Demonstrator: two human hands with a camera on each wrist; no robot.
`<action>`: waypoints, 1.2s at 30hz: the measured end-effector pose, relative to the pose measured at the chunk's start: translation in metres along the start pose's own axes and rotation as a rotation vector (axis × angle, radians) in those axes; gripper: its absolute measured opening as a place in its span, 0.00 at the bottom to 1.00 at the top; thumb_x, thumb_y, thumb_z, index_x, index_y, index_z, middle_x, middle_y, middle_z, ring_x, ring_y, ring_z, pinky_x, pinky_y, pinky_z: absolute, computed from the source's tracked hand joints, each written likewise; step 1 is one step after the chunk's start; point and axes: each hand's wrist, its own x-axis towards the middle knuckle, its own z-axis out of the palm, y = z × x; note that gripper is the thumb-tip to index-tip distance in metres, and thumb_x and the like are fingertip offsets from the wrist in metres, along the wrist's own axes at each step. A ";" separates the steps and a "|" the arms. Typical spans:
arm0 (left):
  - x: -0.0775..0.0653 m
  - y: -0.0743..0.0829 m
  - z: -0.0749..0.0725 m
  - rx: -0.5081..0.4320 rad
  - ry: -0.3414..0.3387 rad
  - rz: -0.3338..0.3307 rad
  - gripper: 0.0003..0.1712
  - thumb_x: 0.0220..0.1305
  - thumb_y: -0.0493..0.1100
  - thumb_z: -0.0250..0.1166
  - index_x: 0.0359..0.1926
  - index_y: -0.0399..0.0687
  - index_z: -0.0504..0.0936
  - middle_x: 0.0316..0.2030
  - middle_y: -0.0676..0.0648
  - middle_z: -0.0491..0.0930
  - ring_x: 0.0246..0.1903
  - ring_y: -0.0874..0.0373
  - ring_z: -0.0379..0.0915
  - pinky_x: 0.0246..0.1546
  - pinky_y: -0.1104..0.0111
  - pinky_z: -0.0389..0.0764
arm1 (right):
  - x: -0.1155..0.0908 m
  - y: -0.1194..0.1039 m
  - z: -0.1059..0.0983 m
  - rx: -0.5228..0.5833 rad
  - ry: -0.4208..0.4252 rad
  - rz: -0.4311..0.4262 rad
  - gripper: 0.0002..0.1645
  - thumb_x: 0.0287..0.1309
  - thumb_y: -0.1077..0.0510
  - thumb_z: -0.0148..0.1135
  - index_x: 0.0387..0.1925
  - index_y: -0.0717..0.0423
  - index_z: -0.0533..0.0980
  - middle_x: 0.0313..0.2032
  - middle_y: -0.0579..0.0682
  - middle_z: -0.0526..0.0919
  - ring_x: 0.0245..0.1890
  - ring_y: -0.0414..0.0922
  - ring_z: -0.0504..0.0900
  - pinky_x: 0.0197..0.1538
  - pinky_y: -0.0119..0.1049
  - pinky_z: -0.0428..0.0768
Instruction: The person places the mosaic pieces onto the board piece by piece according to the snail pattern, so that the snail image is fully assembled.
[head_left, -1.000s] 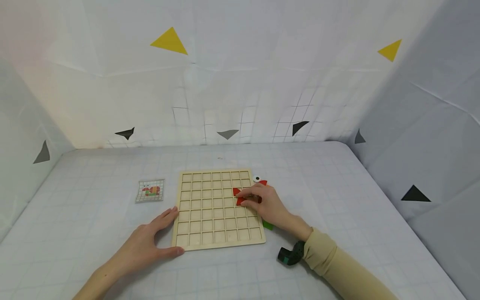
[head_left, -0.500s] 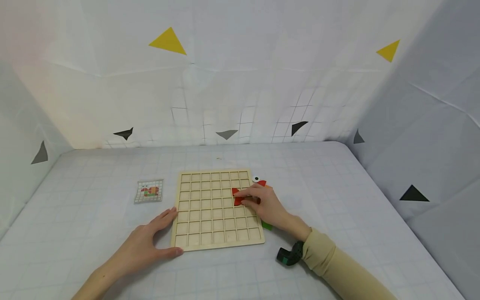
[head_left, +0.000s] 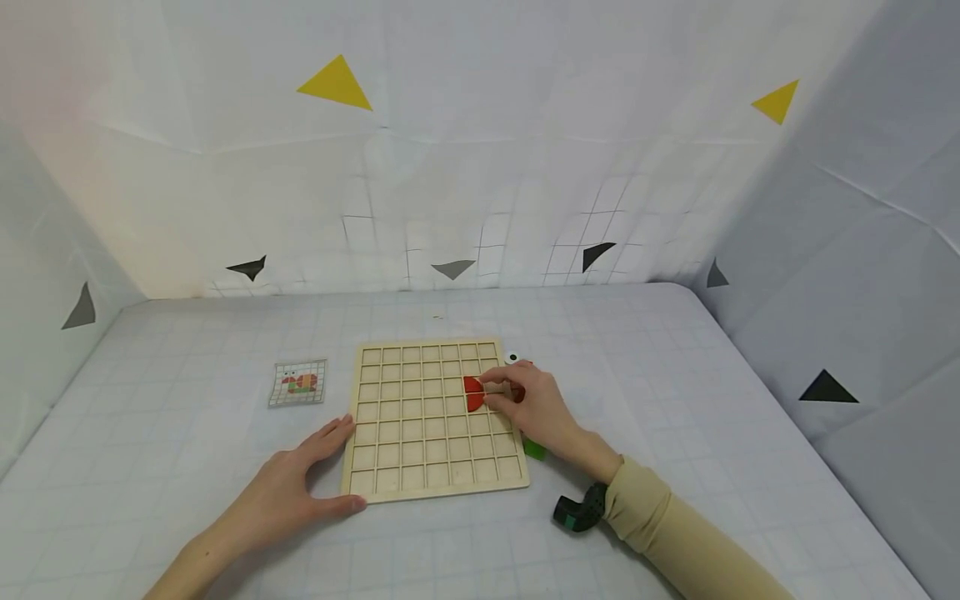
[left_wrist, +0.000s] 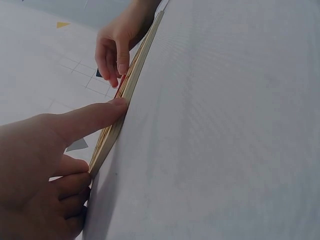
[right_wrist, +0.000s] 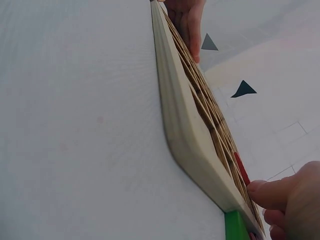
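Note:
A square wooden grid board (head_left: 414,430) lies on the table. Two red quarter-circle pieces (head_left: 474,394) sit in adjoining cells near its right side, together making a half circle. My right hand (head_left: 538,403) is over the board's right edge, thumb and index fingertips apart at the pieces' curved side. In the right wrist view the thumb (right_wrist: 270,194) is against a red piece (right_wrist: 242,169) or very close to it. Another dark red piece (head_left: 517,392) shows beneath this hand, partly hidden. My left hand (head_left: 288,487) rests against the board's left edge, thumb at the near corner.
Beyond the right hand lies a white eye piece (head_left: 513,357); a green piece (head_left: 534,450) lies beside the board's right edge. A small pattern card (head_left: 297,383) is on the left. A black device (head_left: 582,508) sits at the right wrist. White sheet walls (head_left: 480,167) enclose the table.
My right fingertips have drawn back slightly to the right, uncovering the red pieces. The lower red piece has shifted left, meeting the upper one in a half circle. The left hand stays put.

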 end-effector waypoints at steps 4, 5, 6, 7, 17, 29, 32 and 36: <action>0.000 0.000 0.000 0.000 -0.001 -0.003 0.59 0.46 0.75 0.71 0.75 0.58 0.64 0.74 0.49 0.62 0.72 0.42 0.60 0.62 0.36 0.65 | 0.000 0.000 0.000 -0.001 -0.007 0.026 0.15 0.53 0.62 0.75 0.44 0.53 0.85 0.29 0.41 0.83 0.28 0.45 0.72 0.30 0.30 0.69; 0.000 0.000 0.000 0.001 0.000 -0.002 0.59 0.46 0.75 0.71 0.75 0.58 0.64 0.74 0.49 0.62 0.72 0.42 0.60 0.62 0.35 0.64 | 0.000 0.000 0.000 0.001 -0.010 0.027 0.15 0.53 0.62 0.75 0.44 0.54 0.85 0.30 0.41 0.83 0.28 0.45 0.72 0.30 0.30 0.69; 0.000 0.000 0.000 0.001 0.000 -0.002 0.59 0.46 0.75 0.71 0.75 0.58 0.64 0.74 0.49 0.62 0.72 0.42 0.60 0.62 0.36 0.65 | 0.000 0.000 0.000 0.001 -0.011 0.027 0.14 0.53 0.62 0.75 0.44 0.53 0.85 0.31 0.42 0.84 0.28 0.45 0.72 0.30 0.30 0.69; 0.000 -0.001 0.000 0.000 0.000 -0.001 0.59 0.46 0.75 0.71 0.75 0.58 0.64 0.74 0.49 0.62 0.72 0.42 0.60 0.62 0.36 0.65 | 0.000 0.000 0.000 0.000 -0.013 0.028 0.14 0.53 0.62 0.75 0.44 0.53 0.85 0.31 0.42 0.84 0.28 0.45 0.72 0.30 0.30 0.69; 0.000 -0.001 0.000 -0.015 0.000 0.008 0.59 0.46 0.74 0.72 0.75 0.56 0.63 0.75 0.48 0.62 0.72 0.41 0.59 0.63 0.37 0.65 | 0.000 -0.001 0.000 -0.021 -0.024 0.017 0.14 0.54 0.59 0.75 0.44 0.53 0.85 0.35 0.44 0.86 0.28 0.44 0.71 0.30 0.31 0.68; 0.000 0.000 -0.001 -0.015 0.002 -0.001 0.59 0.46 0.73 0.72 0.76 0.57 0.63 0.75 0.47 0.62 0.72 0.40 0.59 0.63 0.36 0.65 | 0.001 0.002 0.001 -0.031 -0.031 0.041 0.14 0.55 0.58 0.75 0.45 0.51 0.85 0.35 0.41 0.85 0.29 0.42 0.71 0.30 0.30 0.68; 0.000 0.000 -0.001 -0.023 -0.004 -0.004 0.59 0.45 0.74 0.72 0.75 0.57 0.63 0.75 0.48 0.62 0.72 0.40 0.59 0.63 0.37 0.65 | 0.001 0.000 -0.003 -0.023 -0.045 0.047 0.15 0.55 0.58 0.75 0.46 0.52 0.85 0.36 0.44 0.86 0.31 0.44 0.74 0.32 0.33 0.73; -0.001 0.001 -0.001 -0.028 -0.008 -0.005 0.59 0.45 0.74 0.72 0.75 0.57 0.64 0.75 0.48 0.62 0.72 0.40 0.59 0.63 0.37 0.65 | 0.003 -0.001 -0.018 0.001 -0.047 0.066 0.17 0.55 0.58 0.75 0.47 0.52 0.84 0.41 0.48 0.86 0.39 0.47 0.81 0.43 0.43 0.82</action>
